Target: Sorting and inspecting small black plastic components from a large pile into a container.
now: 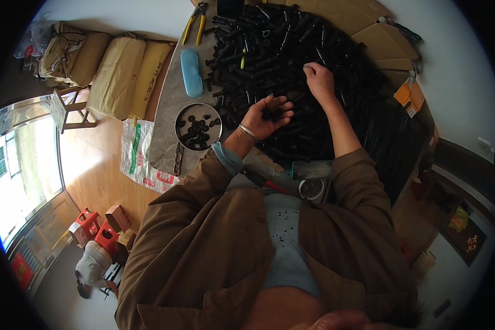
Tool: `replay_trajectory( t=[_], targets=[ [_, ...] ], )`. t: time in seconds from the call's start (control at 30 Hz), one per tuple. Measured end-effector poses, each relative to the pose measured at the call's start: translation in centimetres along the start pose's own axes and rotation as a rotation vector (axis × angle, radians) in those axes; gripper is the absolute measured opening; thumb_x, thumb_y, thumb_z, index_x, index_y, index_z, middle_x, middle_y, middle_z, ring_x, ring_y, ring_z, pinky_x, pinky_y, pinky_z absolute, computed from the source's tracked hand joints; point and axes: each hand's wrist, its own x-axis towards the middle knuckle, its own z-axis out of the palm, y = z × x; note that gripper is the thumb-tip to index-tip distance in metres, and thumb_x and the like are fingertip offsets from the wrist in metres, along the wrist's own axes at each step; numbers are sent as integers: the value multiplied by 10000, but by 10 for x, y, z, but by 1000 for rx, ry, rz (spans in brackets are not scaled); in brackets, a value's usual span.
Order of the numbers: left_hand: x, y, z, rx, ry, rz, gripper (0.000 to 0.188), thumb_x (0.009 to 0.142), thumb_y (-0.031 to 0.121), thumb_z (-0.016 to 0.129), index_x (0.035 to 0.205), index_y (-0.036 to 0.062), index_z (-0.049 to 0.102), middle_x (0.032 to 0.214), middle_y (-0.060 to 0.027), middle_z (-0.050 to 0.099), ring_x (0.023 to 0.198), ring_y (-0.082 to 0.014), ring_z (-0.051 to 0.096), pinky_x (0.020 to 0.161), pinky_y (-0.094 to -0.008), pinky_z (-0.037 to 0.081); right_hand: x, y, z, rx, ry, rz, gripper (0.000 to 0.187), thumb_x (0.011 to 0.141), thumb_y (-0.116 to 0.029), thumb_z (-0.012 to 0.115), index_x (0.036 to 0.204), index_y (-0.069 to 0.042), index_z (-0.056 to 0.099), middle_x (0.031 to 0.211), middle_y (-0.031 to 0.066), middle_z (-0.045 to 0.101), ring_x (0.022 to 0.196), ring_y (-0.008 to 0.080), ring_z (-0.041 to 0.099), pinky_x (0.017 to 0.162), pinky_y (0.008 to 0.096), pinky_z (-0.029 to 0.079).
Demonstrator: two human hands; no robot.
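My left hand (253, 122) is turned palm up with its fingers half curled. Small black pieces (270, 114) lie cupped in it; their exact shape is too dark to make out. To the right and a little farther away, my right hand (320, 82) hovers at a large heap of black tube-shaped parts (291, 49). Its fingertips are pressed together, and whatever they may hold is hidden. Left of my left hand stands a round shallow dish (221, 136) with several small black round pieces (197, 131) in it.
Yellow-handled pliers (194, 23) and a light blue case (191, 73) lie on the grey table (165, 110). A small round container (312, 188) sits near my body. Flattened cardboard (388, 44) borders the heap. Wrapped sacks (115, 74) and a bending person (95, 267) are off to the left.
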Motion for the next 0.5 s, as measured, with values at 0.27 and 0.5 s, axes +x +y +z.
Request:
replay_trajectory(
  t=[0.27, 0.5],
  targets=[
    [-4, 3, -7, 3, 0, 27, 402, 941, 311, 516, 1208, 13, 558, 1208, -164, 585, 1079, -329, 566, 920, -431, 457, 9, -28, 17, -286, -35, 172, 346, 907, -277, 549, 1202, -101, 590, 990, 153, 685, 947, 330, 654, 825, 436, 518],
    [-2, 1, -4, 24, -2, 20, 408, 946, 306, 506, 1221, 9, 551, 1214, -165, 585, 1070, -330, 571, 912, -428, 460, 27, -51, 19, -564, -203, 82, 299, 906, -289, 576, 1111, -75, 541, 924, 144, 690, 912, 323, 667, 748, 420, 546]
  ],
)
